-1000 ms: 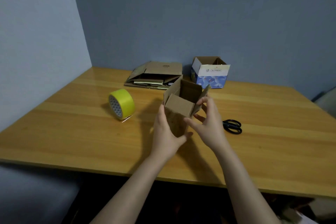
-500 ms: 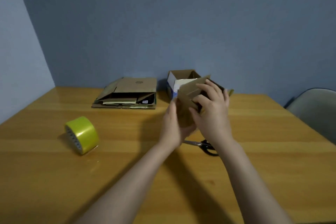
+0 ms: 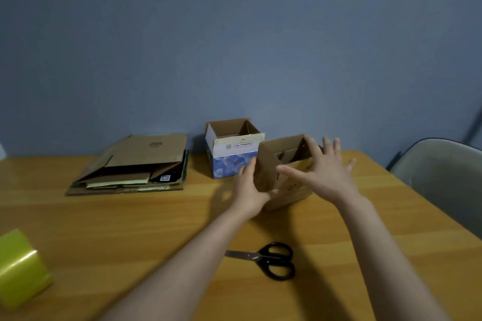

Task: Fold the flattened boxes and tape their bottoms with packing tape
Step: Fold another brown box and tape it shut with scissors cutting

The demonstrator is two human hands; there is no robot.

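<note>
A small brown cardboard box (image 3: 270,164) stands upright on the wooden table (image 3: 130,229), top flaps open, just right of a blue-and-white folded box (image 3: 229,161). My left hand (image 3: 249,187) lies flat against the brown box's left side, fingers straight, thumb at its front lower corner. My right hand (image 3: 323,169) hovers over the box's right part with fingers spread, holding nothing. A stack of flattened boxes (image 3: 140,161) lies at the back left. A yellow-green roll of packing tape (image 3: 20,268) sits at the near left edge.
Black scissors (image 3: 273,260) lie on the table between my forearms, blades pointing left. A grey chair (image 3: 443,177) stands past the table's right edge. A blue wall runs right behind the boxes.
Both hands carried the brown box away from me and set it down beside the blue-and-white box. My right hand has opened and let go of it.
</note>
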